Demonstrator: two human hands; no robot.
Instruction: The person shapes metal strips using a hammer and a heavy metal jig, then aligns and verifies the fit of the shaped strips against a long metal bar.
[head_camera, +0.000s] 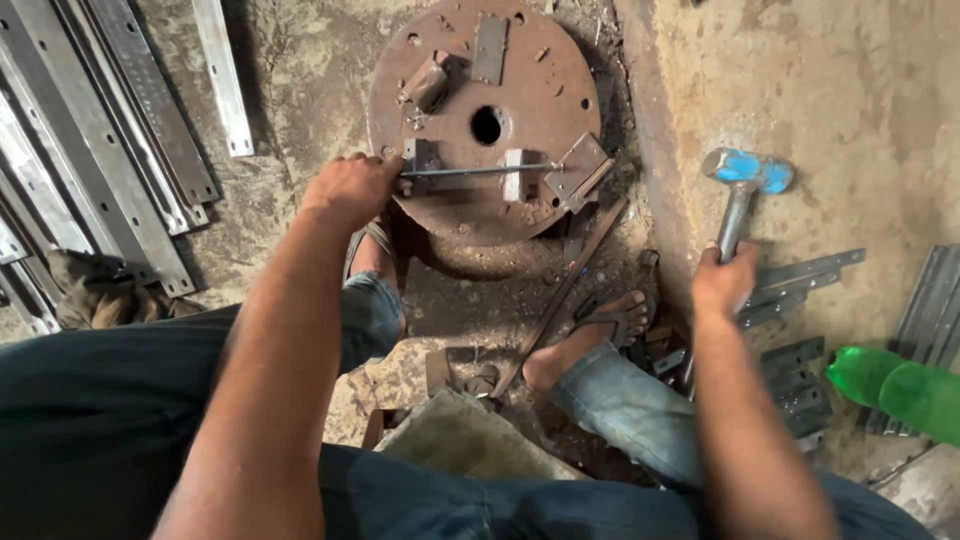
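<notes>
Left hand (352, 188) fist-clamps thin rod (478, 171) across rusty disc (545, 75); right hand (724, 280) wraps hammer (745, 172) handle. Brace rod flat, strike square.

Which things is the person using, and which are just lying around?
Using: left hand holds the rod on the round plate; right hand holds the hammer.

Lying around: metal strips, green bottle, small brackets.
</notes>
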